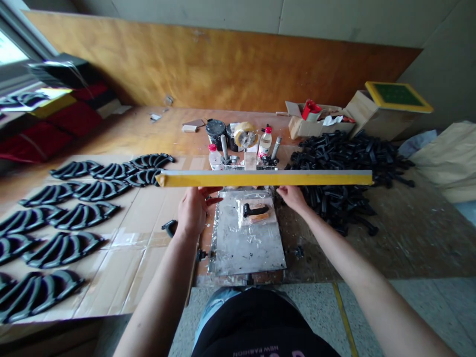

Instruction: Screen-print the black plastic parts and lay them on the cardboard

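A long yellow bar with a grey top edge (pixel 266 178), which looks like a screen-printing frame seen edge-on, spans the view above the work plate. My left hand (pixel 193 210) is just below its left half, fingers stretched to the right and partly hidden behind it. My right hand (pixel 293 197) is at its lower edge, right of the plate, with the fingers curled together; what they hold, if anything, is hidden. Between and below my hands, a black curved handle (pixel 256 210) lies in a tan holder (pixel 263 218) on the grey metal plate (pixel 247 253).
Rows of black curved handles (pixel 63 248) lie on cardboard at left, with one loose black piece (pixel 170 227) nearer the plate. A heap of black parts (pixel 334 198) is at right. Behind stand a black tub (pixel 215 133), a red-capped bottle (pixel 265 142) and an open carton (pixel 323 124).
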Tool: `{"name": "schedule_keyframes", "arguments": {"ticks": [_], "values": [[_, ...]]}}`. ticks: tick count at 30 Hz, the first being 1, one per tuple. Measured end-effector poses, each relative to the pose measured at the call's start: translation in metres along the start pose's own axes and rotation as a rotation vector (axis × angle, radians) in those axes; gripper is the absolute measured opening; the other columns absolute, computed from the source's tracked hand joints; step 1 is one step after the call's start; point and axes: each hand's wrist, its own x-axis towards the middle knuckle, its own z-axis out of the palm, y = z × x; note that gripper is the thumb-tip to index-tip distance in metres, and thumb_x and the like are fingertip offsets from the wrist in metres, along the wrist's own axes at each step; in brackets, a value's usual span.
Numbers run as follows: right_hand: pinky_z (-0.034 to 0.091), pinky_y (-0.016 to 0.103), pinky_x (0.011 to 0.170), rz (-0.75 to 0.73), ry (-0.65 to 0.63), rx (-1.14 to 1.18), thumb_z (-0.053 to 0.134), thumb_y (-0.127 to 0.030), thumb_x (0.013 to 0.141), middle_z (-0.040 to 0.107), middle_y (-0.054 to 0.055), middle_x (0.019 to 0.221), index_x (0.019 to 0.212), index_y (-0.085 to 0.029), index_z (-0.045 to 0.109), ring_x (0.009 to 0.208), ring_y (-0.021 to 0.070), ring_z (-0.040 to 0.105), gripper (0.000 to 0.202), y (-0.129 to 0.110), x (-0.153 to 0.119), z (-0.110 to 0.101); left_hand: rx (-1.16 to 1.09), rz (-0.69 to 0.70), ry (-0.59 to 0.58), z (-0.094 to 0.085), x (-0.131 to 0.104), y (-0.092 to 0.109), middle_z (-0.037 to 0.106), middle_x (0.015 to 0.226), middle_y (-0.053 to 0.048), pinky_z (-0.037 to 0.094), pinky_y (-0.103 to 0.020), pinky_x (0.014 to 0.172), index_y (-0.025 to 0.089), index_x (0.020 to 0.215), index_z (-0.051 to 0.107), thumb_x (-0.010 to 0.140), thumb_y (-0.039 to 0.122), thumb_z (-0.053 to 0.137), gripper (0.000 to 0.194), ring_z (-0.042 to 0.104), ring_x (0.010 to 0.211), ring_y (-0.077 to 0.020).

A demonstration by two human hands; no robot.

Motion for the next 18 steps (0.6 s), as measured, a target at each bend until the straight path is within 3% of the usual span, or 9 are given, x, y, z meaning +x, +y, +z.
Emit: {"name": "schedule_keyframes", "arguments": {"ticks": [3,5,8,11,13,14,16,18], "values": [[0.045,0.036,0.092,-0.252,-0.121,0.015,0.073,-0.030,0.081,0.070,0.007,0.101,0.105,-0.021,0.069,0.100,0.0228,0.060,0.026,-0.020,-0.034,0.036,-0.049,-0.071,0.083,0.009,-0.012,-0.020,0.073,0.101,-0.008,0.056,-0.027,0.065,0.021,0.122,0.060,0.086,0.059,0.054,0.052,0.069,0.084,-0.0184],[0.044,0.037,0.093,-0.318,-0.116,-0.008,0.074,-0.028,0.082,0.068,0.007,0.101,0.104,-0.022,0.070,0.102,0.0227,0.057,0.023,-0.042,-0.053,0.050,-0.022,-0.280,0.041,0.011,-0.035,-0.047,0.073,0.108,-0.011,0.056,-0.027,0.062,0.021,0.124,0.058,0.086,0.057,0.058,0.052,0.070,0.086,-0.0197],[0.045,0.036,0.091,-0.371,-0.044,-0.019,0.069,-0.027,0.088,0.066,0.007,0.093,0.099,-0.021,0.072,0.098,0.0215,0.056,0.014,-0.077,-0.082,0.060,-0.024,-0.654,-0.075,0.011,-0.075,-0.091,0.071,0.115,-0.015,0.059,-0.033,0.066,0.018,0.121,0.058,0.088,0.054,0.059,0.049,0.072,0.092,-0.0238],[0.046,0.032,0.090,-0.607,-0.146,0.054,0.063,-0.028,0.092,0.066,0.005,0.093,0.103,-0.023,0.073,0.096,0.0186,0.058,0.015,-0.094,-0.105,0.063,-0.064,-0.755,-0.016,-0.004,-0.096,-0.115,0.074,0.095,-0.011,0.059,-0.031,0.064,0.016,0.104,0.060,0.093,0.047,0.053,0.034,0.073,0.081,-0.0210],[0.048,0.028,0.089,-0.615,-0.240,0.079,0.060,-0.026,0.094,0.069,0.004,0.099,0.108,-0.024,0.072,0.095,0.0160,0.061,0.018,-0.080,-0.108,0.055,0.033,-0.714,0.045,-0.035,-0.093,-0.118,0.073,0.083,-0.009,0.056,-0.028,0.057,0.016,0.095,0.059,0.094,0.046,0.050,0.031,0.072,0.070,-0.0195],[0.048,0.027,0.089,-0.511,-0.253,0.041,0.059,-0.023,0.094,0.070,0.004,0.103,0.110,-0.023,0.071,0.096,0.0154,0.063,0.020,-0.064,-0.106,0.047,0.114,-0.681,0.086,-0.058,-0.088,-0.117,0.073,0.081,-0.009,0.054,-0.027,0.053,0.016,0.094,0.059,0.093,0.047,0.048,0.032,0.071,0.066,-0.0193],[0.049,0.027,0.089,-0.129,-0.232,-0.151,0.057,-0.016,0.093,0.071,0.009,0.109,0.115,-0.019,0.069,0.101,0.0171,0.065,0.025,-0.019,-0.097,0.025,0.285,-0.622,0.238,-0.116,-0.072,-0.113,0.072,0.073,-0.008,0.050,-0.025,0.048,0.016,0.088,0.059,0.094,0.049,0.040,0.038,0.068,0.057,-0.0178],[0.050,0.030,0.087,0.289,-0.323,-0.437,0.060,-0.016,0.090,0.071,0.016,0.111,0.117,-0.015,0.068,0.103,0.0213,0.068,0.028,0.030,-0.088,0.002,0.478,-0.616,0.428,-0.176,-0.057,-0.108,0.067,0.062,-0.007,0.045,-0.024,0.044,0.016,0.079,0.056,0.094,0.045,0.034,0.040,0.061,0.047,-0.0161]]}}
